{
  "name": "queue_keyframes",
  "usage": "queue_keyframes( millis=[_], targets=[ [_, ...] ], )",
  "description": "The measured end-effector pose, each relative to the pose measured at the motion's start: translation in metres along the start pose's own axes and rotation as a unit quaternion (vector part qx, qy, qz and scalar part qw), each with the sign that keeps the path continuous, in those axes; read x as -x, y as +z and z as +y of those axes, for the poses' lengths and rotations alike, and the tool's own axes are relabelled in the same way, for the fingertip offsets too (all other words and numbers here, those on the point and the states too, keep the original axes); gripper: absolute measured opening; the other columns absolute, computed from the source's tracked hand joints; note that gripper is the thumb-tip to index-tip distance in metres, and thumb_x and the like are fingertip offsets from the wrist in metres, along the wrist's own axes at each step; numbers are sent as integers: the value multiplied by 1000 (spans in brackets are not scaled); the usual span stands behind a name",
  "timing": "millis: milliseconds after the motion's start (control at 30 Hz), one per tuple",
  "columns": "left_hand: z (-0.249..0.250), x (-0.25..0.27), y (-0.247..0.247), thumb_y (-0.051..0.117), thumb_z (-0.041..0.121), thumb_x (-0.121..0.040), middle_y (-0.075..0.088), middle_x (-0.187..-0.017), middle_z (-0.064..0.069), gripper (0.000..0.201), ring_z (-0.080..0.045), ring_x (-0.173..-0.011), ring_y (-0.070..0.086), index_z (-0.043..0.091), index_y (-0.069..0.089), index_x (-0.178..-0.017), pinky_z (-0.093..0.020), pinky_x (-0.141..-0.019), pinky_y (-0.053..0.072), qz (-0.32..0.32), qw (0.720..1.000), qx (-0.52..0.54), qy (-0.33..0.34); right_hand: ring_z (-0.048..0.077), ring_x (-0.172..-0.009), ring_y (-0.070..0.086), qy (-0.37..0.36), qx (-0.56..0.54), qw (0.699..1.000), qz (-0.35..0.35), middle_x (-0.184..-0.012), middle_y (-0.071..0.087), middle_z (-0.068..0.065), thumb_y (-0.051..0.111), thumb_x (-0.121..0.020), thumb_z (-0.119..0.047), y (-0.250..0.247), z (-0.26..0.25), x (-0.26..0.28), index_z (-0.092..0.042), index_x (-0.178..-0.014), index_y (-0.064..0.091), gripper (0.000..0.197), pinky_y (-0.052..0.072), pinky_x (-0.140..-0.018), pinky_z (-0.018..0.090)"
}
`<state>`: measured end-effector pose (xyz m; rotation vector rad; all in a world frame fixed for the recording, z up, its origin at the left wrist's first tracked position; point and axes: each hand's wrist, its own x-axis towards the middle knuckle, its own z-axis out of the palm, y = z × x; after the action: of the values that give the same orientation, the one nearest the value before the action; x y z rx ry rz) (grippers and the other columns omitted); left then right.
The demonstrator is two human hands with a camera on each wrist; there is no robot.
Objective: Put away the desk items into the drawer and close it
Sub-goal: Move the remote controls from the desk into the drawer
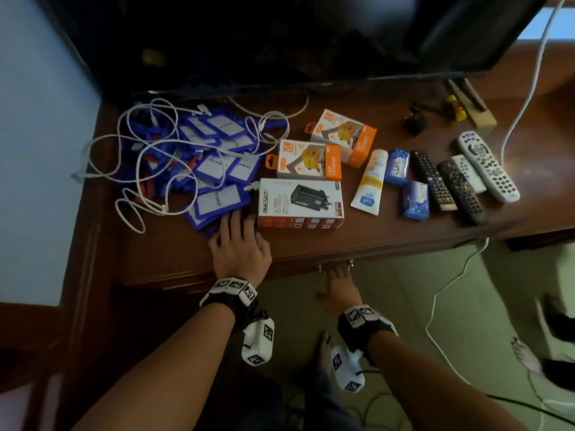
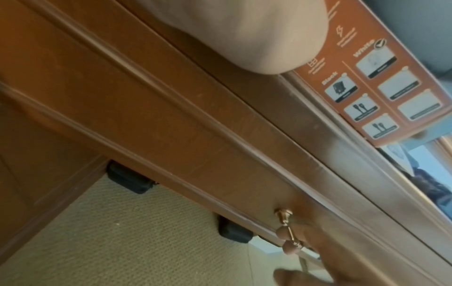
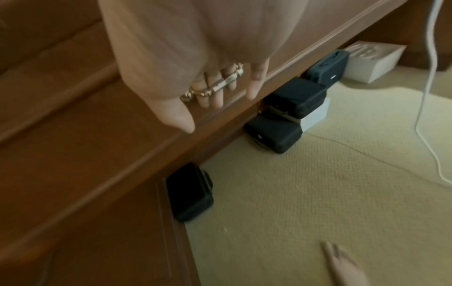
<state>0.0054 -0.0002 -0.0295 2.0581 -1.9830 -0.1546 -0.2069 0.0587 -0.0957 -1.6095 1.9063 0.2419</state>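
On the brown desk [image 1: 174, 250] lie blue badge holders [image 1: 217, 169] tangled with white cables [image 1: 146, 150], two orange charger boxes [image 1: 308, 160], a white charger box [image 1: 300, 202], a cream tube [image 1: 370, 181], blue tissue packs [image 1: 396, 166] and several remotes [image 1: 460, 185]. My left hand [image 1: 239, 241] rests flat on the desk between the badge holders and the white box. My right hand [image 1: 337, 284] reaches under the desk edge, its fingers [image 3: 215, 96] curled round the brass drawer handle [image 3: 220, 85]. The drawer front [image 3: 122, 135] sits flush with the desk.
A dark TV [image 1: 280, 35] stands at the back of the desk. A white cord [image 1: 529, 88] runs off the right side to the carpet. Black cases [image 3: 276, 133] and a white box [image 3: 371, 62] sit under the desk. Another person's bare foot [image 1: 525, 356] is at the right.
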Motion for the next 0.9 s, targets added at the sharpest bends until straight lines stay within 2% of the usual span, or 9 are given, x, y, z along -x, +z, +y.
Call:
queue_keyframes(
  millis=[167,333,467,533,633,733,800,833,900],
  targets=[
    [0,1,2,46,29,-86,50,-136,-12,31,-32,-129,41,15,53,-113,-50,-94,37,-3,1000,-1,-1,24,-144,16,-5,-47,998,39,-155,26,2,63,-86,-32,3,1,6,-19,-145,38,66,27,-115,40],
    [-2,1,1,46,30,-86,47,-139,-15,32,-35,-131,38,12,52,-113,-52,-97,34,-17,1000,-6,13,25,-143,19,-8,-40,999,-14,-154,30,7,59,-91,-33,-1,6,37,-16,-144,40,59,27,-114,38],
    [-2,0,2,47,29,-88,40,-145,-16,34,-35,-136,30,11,50,-116,-53,-101,30,-41,999,-2,10,27,-136,36,-21,-50,996,-71,-149,40,10,54,-96,-26,-7,14,79,-15,-143,43,49,34,-106,35],
    [-2,-1,2,48,29,-88,37,-147,-16,35,-35,-137,27,10,49,-117,-54,-102,27,-49,999,1,4,29,-127,49,-17,-77,994,-75,-140,51,12,52,-97,-21,-11,19,100,-11,-136,51,40,39,-98,33],
    [0,-1,1,48,29,-89,35,-148,-16,35,-36,-137,26,9,48,-118,-56,-102,27,-53,999,-3,3,32,-116,57,-12,-124,989,-78,-123,63,16,52,-96,-14,-20,32,120,-3,-118,63,27,44,-91,33],
    [0,-1,1,48,27,-90,35,-148,-17,36,-37,-137,27,7,47,-120,-57,-102,26,-53,999,-2,6,26,-84,65,-25,-164,986,-19,-86,70,13,56,-93,-20,-30,43,128,-1,-86,69,24,45,-68,31],
    [-1,0,1,46,28,-90,36,-146,-18,36,-38,-135,29,7,48,-119,-58,-101,28,-43,999,1,9,12,-56,54,-44,-201,976,77,-61,58,5,58,-90,-15,-41,44,129,-1,-68,59,26,40,-56,26],
    [-1,1,1,43,30,-89,37,-146,-18,38,-38,-135,30,7,48,-118,-58,-101,29,-40,999,2,11,7,-51,47,-53,-208,968,131,-56,51,0,59,-89,-12,-48,42,128,-5,-63,54,27,36,-52,22],
    [-1,3,0,38,33,-87,39,-145,-18,41,-37,-135,31,7,48,-118,-57,-100,30,-36,999,4,13,13,-58,45,-62,-196,959,194,-61,48,0,60,-87,-11,-62,36,121,-11,-64,49,25,33,-56,26]
  ],
)
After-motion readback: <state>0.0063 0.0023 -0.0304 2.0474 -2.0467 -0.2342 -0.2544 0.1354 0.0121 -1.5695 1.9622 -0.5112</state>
